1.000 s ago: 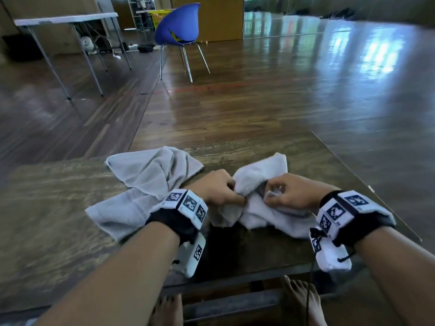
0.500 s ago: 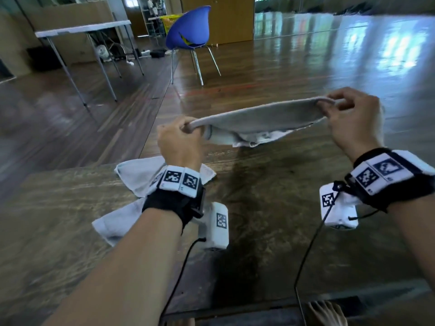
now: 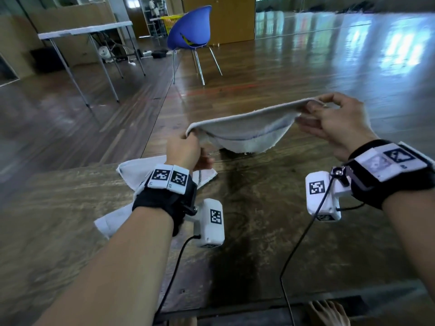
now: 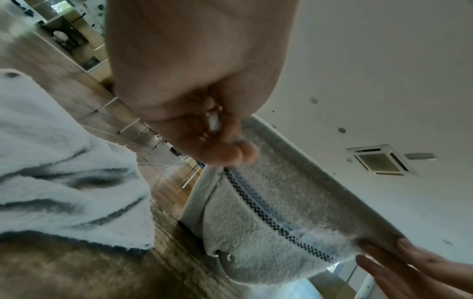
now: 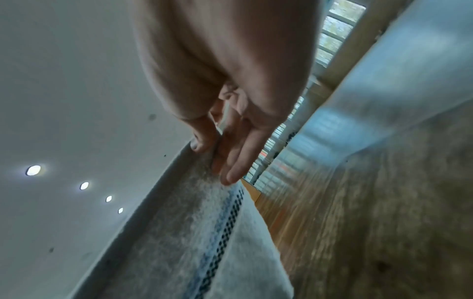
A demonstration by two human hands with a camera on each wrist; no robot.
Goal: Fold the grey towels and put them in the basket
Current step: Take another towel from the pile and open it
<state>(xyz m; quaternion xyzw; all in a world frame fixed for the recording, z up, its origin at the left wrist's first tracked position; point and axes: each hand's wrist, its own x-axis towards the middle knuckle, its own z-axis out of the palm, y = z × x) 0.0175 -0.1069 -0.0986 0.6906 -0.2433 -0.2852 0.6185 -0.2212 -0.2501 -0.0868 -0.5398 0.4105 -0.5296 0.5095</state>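
I hold a grey towel point(image 3: 244, 130) stretched in the air over the wooden table point(image 3: 259, 243). My left hand point(image 3: 186, 149) grips its left corner in a fist, and my right hand point(image 3: 329, 118) pinches the right corner between thumb and forefinger, the other fingers extended. The cloth sags between them, its lower edge hanging close to the tabletop. The left wrist view shows this towel point(image 4: 276, 204) with a dark checked stripe, which the right wrist view shows on the towel point(image 5: 194, 232) too. A second grey towel point(image 3: 131, 182) lies crumpled on the table under my left forearm. No basket is identifiable nearby.
A blue chair point(image 3: 188, 29) stands on the wooden floor beyond the table. A white folding table point(image 3: 84, 31) is at the back left, with a yellow basket-like thing point(image 3: 168, 23) behind the chair. Bare feet point(image 3: 327, 312) show under the table's near edge.
Both hands lifted the towel off the table and pulled it apart into a span. Since half a second ago the left end has dropped lower and the cloth sags more.
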